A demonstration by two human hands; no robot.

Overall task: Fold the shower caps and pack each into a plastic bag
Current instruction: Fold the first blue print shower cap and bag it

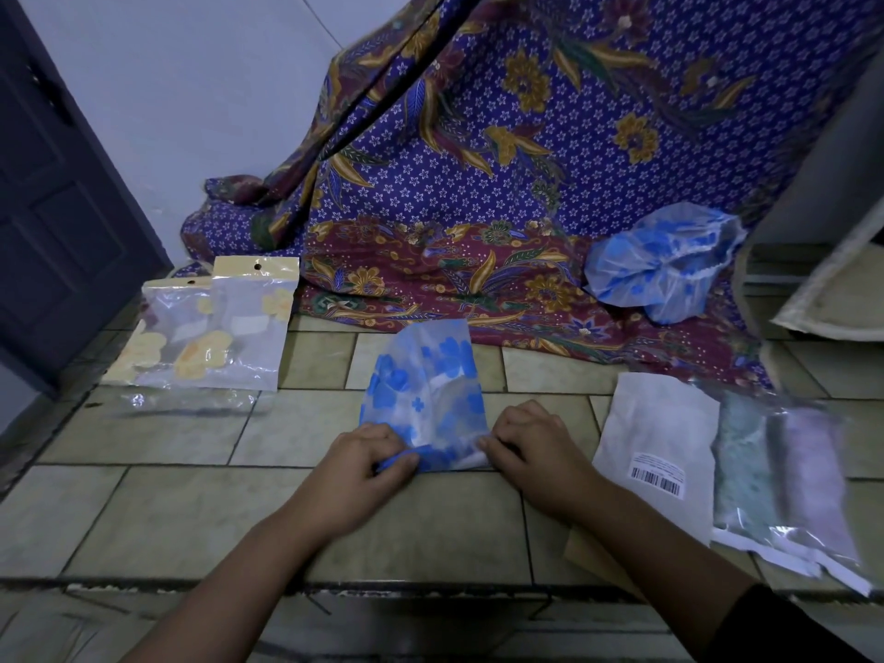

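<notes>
1. Both hands are low on the tiled floor, close together. The left hand has its fingers curled round the near left corner of the blue-flowered shower cap. The right hand pinches the near right corner.
2. The cap lies flattened between the hands, stretching away from the person. Its near edge looks turned up into a small roll.
3. Step in hand, as I judge it: folding or rolling this cap from the near end, and it is only just begun. It is not yet bagged.
4. The next move calls for both corners to travel evenly so the thin film stays square. The air needs pressing out as it goes, or the slick plastic is likely to spring open.
5. Right of the hands is a white packet with a barcode label. Just beyond it lie clear bags holding something greenish and something lilac. They are blurred, so I cannot tell what the contents are.
6. Far left: two clear header bags, each with a folded yellow-flowered cap inside. They appear finished.
7. Far right, on the batik cloth, sits a loose heap of blue caps, unfolded and unbagged.
8. No empty bag can be picked out for certain near the hands.
</notes>
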